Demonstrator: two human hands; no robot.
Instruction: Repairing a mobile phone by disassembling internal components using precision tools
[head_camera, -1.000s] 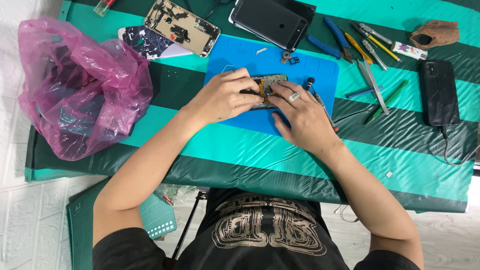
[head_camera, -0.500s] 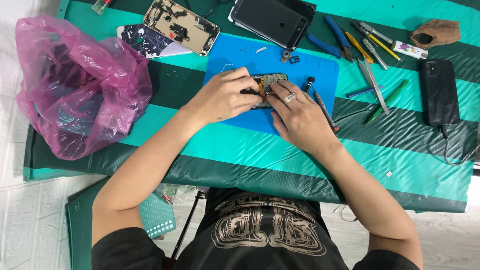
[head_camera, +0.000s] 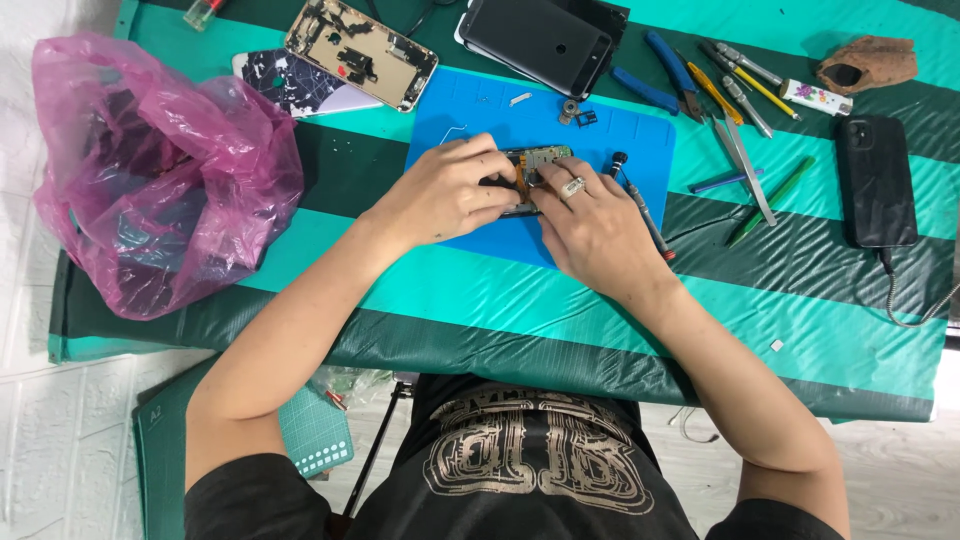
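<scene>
We pinch the small circuit board (head_camera: 535, 160) between both hands on the blue mat (head_camera: 620, 120), our left hand (head_camera: 445, 195) closed on its near-left edge and our right hand (head_camera: 590, 225) gripping its right side, a screwdriver (head_camera: 640, 205) lying just beside.

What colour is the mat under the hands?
Bright blue mat, lying on a green striped table cover; head view shows it.

Green-striped table cover (head_camera: 480, 300), pale floor tiles (head_camera: 60, 440) below, green cutting mat (head_camera: 160, 450) alongside.
</scene>
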